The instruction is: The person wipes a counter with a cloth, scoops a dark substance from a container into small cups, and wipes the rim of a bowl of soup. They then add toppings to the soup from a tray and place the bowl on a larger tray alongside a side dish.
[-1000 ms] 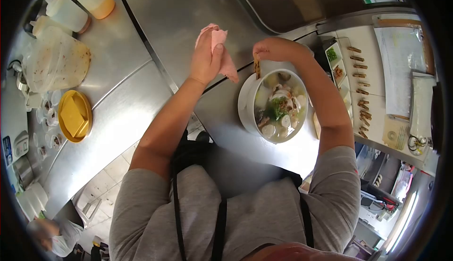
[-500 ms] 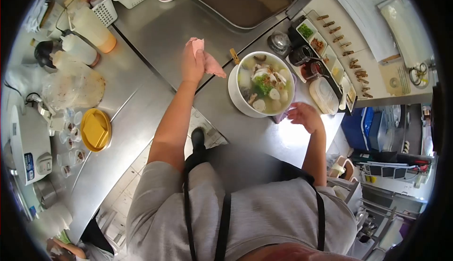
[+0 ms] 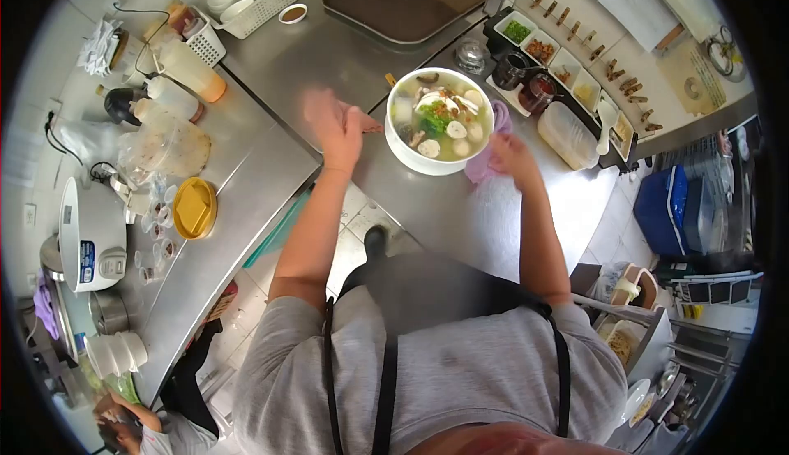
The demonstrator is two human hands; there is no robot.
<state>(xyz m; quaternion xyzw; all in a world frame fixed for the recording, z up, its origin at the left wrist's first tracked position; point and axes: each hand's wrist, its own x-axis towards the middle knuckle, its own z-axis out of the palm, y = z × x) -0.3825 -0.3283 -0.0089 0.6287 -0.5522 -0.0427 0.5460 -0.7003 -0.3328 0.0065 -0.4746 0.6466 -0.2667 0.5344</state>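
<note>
A large white bowl (image 3: 393, 144) of clear soup stands on the steel counter, filled with sliced meatballs, green herbs and browned bits. To its left, my left hand (image 3: 333, 134) is smeared by motion and closed on a pink cloth (image 3: 371, 124), whose corner points toward the bowl. My right hand (image 3: 514, 159) is at the bowl's right side, its blurred fingers overlapping a purple cloth (image 3: 480, 170). That cloth lies against the bowl's side. A wooden clothespin (image 3: 390, 80) shows at the bowl's far left rim.
A black rack of garnish dishes (image 3: 567, 64) runs along the right, beside dark jars (image 3: 538, 93) and a plastic tub (image 3: 567, 134). Behind lies a brown tray (image 3: 403, 3) near a small sauce dish (image 3: 293, 13). Squeeze bottles (image 3: 177, 97) line the left counter; another person (image 3: 168, 430) is lower left.
My left hand has come down, hiding more of the pink cloth. My right hand has risen beside the bowl, where more of the purple cloth shows. The view has shifted.
</note>
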